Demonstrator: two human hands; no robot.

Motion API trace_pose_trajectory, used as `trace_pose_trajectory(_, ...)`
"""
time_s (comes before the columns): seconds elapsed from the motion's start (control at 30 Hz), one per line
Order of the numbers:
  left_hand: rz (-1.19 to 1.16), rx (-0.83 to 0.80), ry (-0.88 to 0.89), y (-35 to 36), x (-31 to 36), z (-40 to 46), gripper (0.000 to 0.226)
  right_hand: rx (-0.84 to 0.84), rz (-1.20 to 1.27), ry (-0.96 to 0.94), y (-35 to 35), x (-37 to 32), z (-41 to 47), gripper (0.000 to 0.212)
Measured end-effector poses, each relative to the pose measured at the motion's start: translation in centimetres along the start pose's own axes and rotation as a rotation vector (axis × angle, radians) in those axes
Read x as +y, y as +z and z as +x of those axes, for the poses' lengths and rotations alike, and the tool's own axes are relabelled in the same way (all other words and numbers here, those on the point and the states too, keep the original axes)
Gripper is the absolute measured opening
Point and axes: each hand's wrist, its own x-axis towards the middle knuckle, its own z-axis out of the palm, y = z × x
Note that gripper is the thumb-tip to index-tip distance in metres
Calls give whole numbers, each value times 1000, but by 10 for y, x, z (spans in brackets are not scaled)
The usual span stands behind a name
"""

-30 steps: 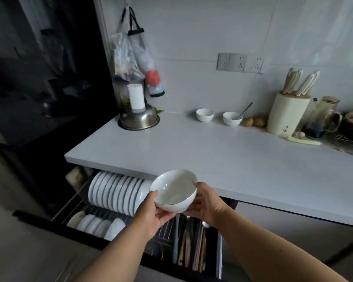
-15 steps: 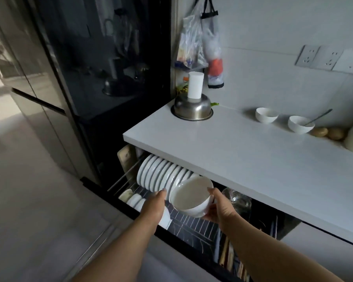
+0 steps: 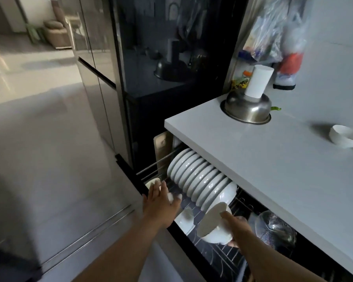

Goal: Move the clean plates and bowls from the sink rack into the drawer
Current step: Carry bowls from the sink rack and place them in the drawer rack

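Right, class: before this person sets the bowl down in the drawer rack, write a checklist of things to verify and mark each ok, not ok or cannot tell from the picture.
1. Bowl held securely: ok, the right hand grips its rim and side, tilted on edge.
2. Drawer open far enough: ok, the wire rack shows out from under the countertop.
3. Free slot at the end of the row of plates: cannot tell, the bowl hides that spot.
4. Left hand out of the bowl's path: ok, it reaches over the small bowls at the front, apart from the held bowl.
5. Left hand's fingers gripping anything: cannot tell.
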Motion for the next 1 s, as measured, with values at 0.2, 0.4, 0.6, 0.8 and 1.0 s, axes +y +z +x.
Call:
trace_pose_trajectory(0.2, 175, -51, 8, 20, -22, 17, 81, -94, -29, 94, 18, 19, 35, 80)
trace_pose_trajectory(0.4, 238, -53, 40, 34, -24, 25, 80, -143, -16, 154, 35, 57, 86, 87)
trace_pose_trajectory(0.6, 316, -36, 73, 42, -30, 25, 79, -163, -5, 220, 55, 75, 105, 105)
trace_pose_trajectory(0.8, 417, 6, 78, 49, -31, 27, 77, -143, -72, 221, 74, 36, 55, 83)
trace_pose_trajectory(1.0, 421, 40, 84, 53, -34, 26, 74, -131, -172, 190, 93, 32, 55, 78)
